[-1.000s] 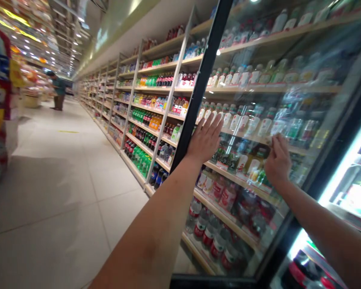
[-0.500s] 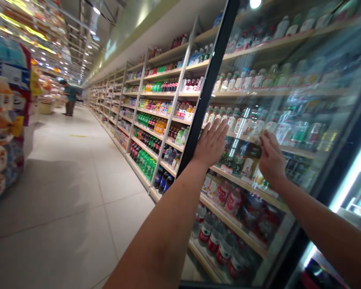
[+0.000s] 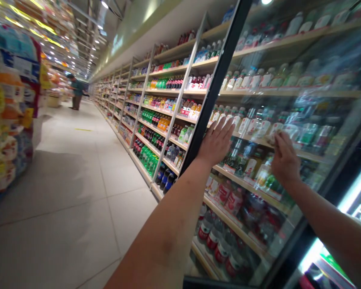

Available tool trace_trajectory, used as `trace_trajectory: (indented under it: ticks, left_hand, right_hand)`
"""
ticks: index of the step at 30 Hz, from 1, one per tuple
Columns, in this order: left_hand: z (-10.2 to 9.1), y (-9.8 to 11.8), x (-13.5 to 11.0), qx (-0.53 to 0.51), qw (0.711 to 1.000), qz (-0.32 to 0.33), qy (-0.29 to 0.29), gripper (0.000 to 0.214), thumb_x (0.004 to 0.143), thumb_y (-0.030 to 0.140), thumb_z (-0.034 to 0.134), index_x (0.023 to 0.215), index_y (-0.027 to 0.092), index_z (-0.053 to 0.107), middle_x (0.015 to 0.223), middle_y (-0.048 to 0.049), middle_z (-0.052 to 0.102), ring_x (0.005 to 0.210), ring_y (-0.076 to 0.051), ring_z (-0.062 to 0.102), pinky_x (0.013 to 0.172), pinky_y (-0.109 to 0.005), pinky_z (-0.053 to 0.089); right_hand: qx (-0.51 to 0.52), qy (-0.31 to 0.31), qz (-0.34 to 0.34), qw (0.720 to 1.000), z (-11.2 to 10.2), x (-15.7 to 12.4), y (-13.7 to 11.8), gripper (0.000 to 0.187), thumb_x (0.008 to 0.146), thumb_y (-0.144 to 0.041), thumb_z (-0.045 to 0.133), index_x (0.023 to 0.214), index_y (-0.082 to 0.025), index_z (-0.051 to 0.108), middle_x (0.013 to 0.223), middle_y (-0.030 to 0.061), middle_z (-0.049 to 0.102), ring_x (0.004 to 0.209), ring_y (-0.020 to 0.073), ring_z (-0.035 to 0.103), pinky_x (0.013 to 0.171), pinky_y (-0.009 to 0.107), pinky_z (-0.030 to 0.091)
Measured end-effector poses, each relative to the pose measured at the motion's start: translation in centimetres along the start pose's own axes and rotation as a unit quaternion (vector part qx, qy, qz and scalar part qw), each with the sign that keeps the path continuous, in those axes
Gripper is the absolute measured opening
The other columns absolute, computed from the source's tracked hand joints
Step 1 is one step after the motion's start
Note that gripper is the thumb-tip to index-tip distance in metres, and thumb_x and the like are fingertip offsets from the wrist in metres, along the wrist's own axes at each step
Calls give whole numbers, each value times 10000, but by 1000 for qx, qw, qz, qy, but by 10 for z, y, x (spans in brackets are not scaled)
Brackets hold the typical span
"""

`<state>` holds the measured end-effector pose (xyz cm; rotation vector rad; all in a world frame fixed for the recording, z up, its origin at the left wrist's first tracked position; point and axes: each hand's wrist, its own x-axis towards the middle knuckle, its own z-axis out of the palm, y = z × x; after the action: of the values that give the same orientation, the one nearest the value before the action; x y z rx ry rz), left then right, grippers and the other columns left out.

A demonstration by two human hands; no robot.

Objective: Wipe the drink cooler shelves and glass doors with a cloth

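Here, we press left hand (image 3: 215,141) and right hand (image 3: 285,160), both open and empty, against the glass cooler door (image 3: 303,72), ajar beside the drink shelves (image 3: 162,116); swinging it probably calls for an even push.

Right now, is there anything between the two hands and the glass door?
Nothing visible. The left hand lies flat on the glass door beside its black frame; the right hand touches the pane further right. The bottles stand behind the glass.
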<state>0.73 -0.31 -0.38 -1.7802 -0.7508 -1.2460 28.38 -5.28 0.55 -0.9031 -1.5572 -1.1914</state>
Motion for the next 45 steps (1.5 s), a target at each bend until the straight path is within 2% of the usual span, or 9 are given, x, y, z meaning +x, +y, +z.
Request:
trace_trajectory:
  ticks: [3,8,13,16,22,27,33,40,45]
  left_hand:
    - [0,0,0,-6,1000,-3,-1,587,1035,311,356,1573,86,281,1667,-97,205,1553,-280,131,1293,-474,143]
    - [-1,-1,-1,-13,1000,-7,-12,604,1034,323,375,1580,94,260,1667,-104,197,1557,-272,108,1292,-483,136]
    - [-1,-3,-2,-12,1000,-2,-2,588,1046,322,347,1577,85,261,1669,-102,195,1553,-285,126,1287,-479,132]
    - [-1,-3,-1,-23,1000,-2,1,578,1044,309,338,1573,86,270,1667,-98,204,1554,-285,120,1287,-479,126]
    - [-1,-7,1,-51,999,-10,12,564,1034,296,360,1565,111,303,1651,-98,251,1551,-275,137,1280,-494,148]
    - [2,-11,0,-50,998,0,39,580,1021,289,412,1562,109,310,1644,-118,264,1549,-285,153,1266,-507,181]
    - [3,-14,0,-31,998,10,45,598,1017,314,441,1561,105,310,1631,-132,299,1551,-293,141,1256,-520,191]
    - [2,-19,-15,-10,958,287,0,519,1004,246,495,1517,220,418,1571,-58,437,1519,-248,270,1232,-442,273]
    - [-4,-7,-27,13,956,292,32,441,1001,153,509,1426,268,524,1362,-33,640,1289,-212,547,1101,-395,411]
  right_hand:
    - [-9,24,8,1000,8,-5,-12,501,1025,-232,388,1524,-211,424,1598,106,404,1498,264,348,1227,546,345]
    - [47,-58,-115,991,16,-12,-29,571,1000,-133,408,1545,-301,380,1600,60,408,1511,248,319,1230,536,350]
    - [33,15,11,999,18,18,-25,519,1013,-142,355,1508,-261,454,1594,56,416,1495,253,356,1238,522,339]
    - [57,34,1,998,24,0,-44,587,995,-105,355,1543,-315,384,1629,8,351,1525,256,284,1251,568,299]
    - [103,-121,-153,975,30,-36,-66,732,952,-48,418,1583,-373,241,1594,4,412,1525,238,279,1228,548,370]
    - [69,-30,-69,995,29,-11,-58,771,963,-1,326,1586,-421,155,1624,-22,356,1536,204,250,1244,533,357]
    - [126,-11,-58,990,49,-19,-94,715,965,-16,315,1603,-319,202,1604,49,400,1537,222,252,1242,536,343]
    - [242,-18,65,968,50,7,-101,761,948,-97,425,1624,-242,106,1586,110,421,1424,183,470,1154,391,471]
    - [86,-92,-7,992,18,-20,-48,738,980,-248,495,1621,-253,130,1627,104,350,1521,237,299,1235,511,305]
